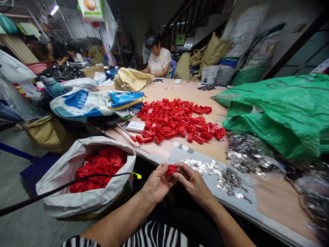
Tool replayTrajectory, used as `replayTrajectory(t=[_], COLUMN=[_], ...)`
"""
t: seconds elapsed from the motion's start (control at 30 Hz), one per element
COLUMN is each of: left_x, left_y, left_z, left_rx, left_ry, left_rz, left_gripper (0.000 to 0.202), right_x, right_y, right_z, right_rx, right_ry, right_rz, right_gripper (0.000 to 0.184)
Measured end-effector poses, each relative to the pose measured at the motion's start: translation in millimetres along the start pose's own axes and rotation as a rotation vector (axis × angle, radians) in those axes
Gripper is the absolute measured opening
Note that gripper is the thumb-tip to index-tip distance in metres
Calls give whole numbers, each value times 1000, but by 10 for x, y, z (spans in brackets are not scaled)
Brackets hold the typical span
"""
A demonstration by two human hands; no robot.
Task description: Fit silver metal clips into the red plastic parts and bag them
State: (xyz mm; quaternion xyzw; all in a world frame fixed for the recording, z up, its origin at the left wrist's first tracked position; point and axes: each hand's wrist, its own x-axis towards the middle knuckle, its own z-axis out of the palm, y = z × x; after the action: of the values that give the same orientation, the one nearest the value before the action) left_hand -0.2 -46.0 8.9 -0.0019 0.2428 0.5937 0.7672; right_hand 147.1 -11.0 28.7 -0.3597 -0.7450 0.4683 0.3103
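In front of my body, at the table's near edge, my left hand (158,182) pinches a small red plastic housing (170,169) between thumb and fingers. My right hand (193,181) is closed against the same housing, its fingertips holding a thin metal piece (177,166) at the housing's right side; most of that piece is hidden. Just beyond my hands, small silvery metal pieces (228,180) lie scattered on a grey mat (246,200). Farther back spreads a large heap of similar red housings (174,120).
An open white sack (51,195) of red housings stands at left, a black cord (64,184) crossing it. A screwdriver (127,133) lies beside a white box (134,126). Green sacking (277,113) and bagged metal parts (249,151) occupy the right. A person (159,60) sits across the table.
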Motion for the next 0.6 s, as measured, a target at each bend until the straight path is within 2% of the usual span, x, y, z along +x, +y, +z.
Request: replayTrajectory(t=[0.4, 0.5, 0.6], left_x=[-40, -49, -47], left_y=[121, 142, 138], left_z=[-79, -82, -98], left_rx=[-4, 3, -21], left_ry=[50, 57, 39], left_rz=[3, -14, -28], left_gripper=[16, 28, 42], right_x=[203, 224, 319], right_y=[9, 29, -83], right_z=[118, 105, 147], right_rx=[14, 48, 96], right_ry=[-29, 3, 53], right_rz=[32, 29, 26], right_gripper=[24, 27, 25])
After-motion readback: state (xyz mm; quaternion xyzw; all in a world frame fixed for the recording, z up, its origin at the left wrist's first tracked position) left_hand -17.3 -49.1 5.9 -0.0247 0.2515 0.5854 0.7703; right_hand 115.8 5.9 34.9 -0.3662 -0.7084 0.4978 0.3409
